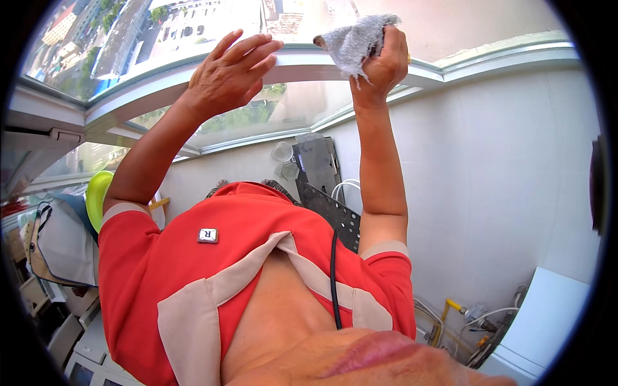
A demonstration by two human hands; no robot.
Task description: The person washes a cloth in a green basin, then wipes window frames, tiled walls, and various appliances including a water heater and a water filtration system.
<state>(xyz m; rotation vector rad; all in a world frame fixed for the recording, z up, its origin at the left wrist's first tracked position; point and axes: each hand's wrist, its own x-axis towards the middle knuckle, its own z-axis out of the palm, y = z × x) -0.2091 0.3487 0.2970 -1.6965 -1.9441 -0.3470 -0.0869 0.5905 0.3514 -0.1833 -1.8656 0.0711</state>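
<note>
A frayed grey cloth [356, 46] is bunched in my right hand [393, 58], in front of the window's upper pane. A small dark tip pokes out at the cloth's left end; what it belongs to is hidden. Left of it, my left hand [236, 67] holds nothing, its fingers apart and pointing towards the glass. It overlaps the white window frame rail [304, 59] in the picture; whether it touches the rail or the pane I cannot tell. Below the rail, a lower window pane [299, 103] shows greenery outside.
Down by the wall stand clear plastic containers [282, 152], a dark flat case [318, 164] and a perforated black panel [333, 207]. A lime-green basin [99, 195] and a grey-white bag [67, 246] are at left. Pipes with a yellow valve [454, 305] run along the lower right wall [473, 169].
</note>
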